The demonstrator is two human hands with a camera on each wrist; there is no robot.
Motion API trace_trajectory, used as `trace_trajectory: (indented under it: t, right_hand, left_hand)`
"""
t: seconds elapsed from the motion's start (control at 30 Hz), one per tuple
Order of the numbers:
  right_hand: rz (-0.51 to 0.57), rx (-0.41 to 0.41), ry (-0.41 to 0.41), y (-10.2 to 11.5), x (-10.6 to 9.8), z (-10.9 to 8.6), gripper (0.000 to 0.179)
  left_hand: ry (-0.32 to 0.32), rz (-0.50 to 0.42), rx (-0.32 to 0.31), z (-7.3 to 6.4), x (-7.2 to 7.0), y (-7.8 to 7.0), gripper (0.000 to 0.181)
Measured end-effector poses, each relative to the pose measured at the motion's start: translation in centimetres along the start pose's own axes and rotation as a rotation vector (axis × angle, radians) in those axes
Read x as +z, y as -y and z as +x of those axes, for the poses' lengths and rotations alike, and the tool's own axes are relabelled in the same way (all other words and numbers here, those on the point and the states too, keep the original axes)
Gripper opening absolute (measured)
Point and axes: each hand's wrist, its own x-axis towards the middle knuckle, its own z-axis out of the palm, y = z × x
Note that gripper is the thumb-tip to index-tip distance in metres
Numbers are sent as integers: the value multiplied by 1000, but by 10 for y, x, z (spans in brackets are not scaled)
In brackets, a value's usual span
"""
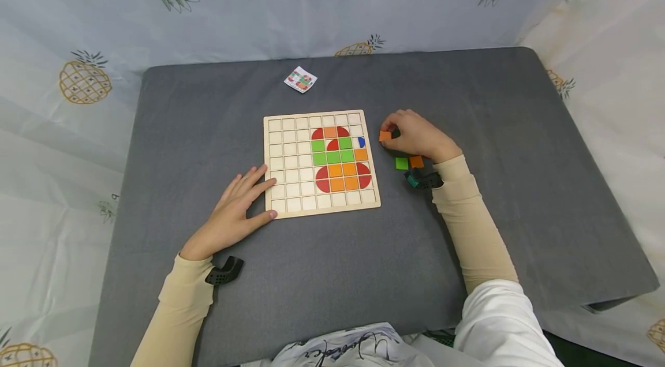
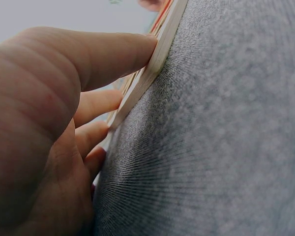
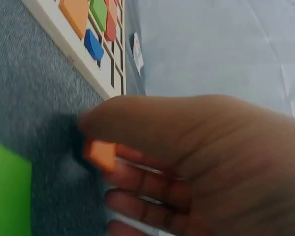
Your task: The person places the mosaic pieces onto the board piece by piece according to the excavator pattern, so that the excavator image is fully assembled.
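Note:
A wooden grid board [image 1: 291, 203] lies flat mid-table, its right half filled with red, orange, green and blue pieces. My left hand [image 1: 234, 211] rests on the board's lower left edge, fingers spread and fairly straight; the left wrist view shows the thumb [image 2: 123, 54] against the rim. Just right of the board, my right hand [image 1: 418, 135] pinches an orange square block [image 1: 384, 136] between thumb and fingers. Below that hand lie a green square block [image 1: 402, 164] and another orange block [image 1: 417, 161]. In the right wrist view a blue piece [image 3: 93, 45] sits near the board's edge.
A small printed card [image 1: 301, 79] with a coloured pattern lies behind the board. Grey cloth covers the table [image 1: 332, 269]. A pineapple-print curtain [image 1: 291, 9] hangs behind it. Each wrist wears a black strap device, such as the left one [image 1: 225, 270].

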Motion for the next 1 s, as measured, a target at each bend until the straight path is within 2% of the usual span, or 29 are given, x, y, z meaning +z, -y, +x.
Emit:
trace_trajectory:
  t: [0.17, 0.3, 0.57, 0.73, 1.0]
  right_hand:
    - [69, -60, -78, 24, 2, 8, 37]
    - [91, -141, -91, 53, 7, 19, 37]
    - [-43, -323, -70, 108, 25, 46, 31]
    - [-104, -357, -51, 123, 36, 53, 31]
    - [-149, -393, -38, 130, 48, 59, 26]
  left_hand:
    - [3, -3, -1, -2, -3, 0, 70]
    - [10, -1, -1, -4, -6, -1, 70]
    - [11, -1, -3, -4, -6, -4, 70]
    - [20, 4, -4, -2, -6, -4, 70]
    - [18, 6, -5, -3, -6, -1, 70]
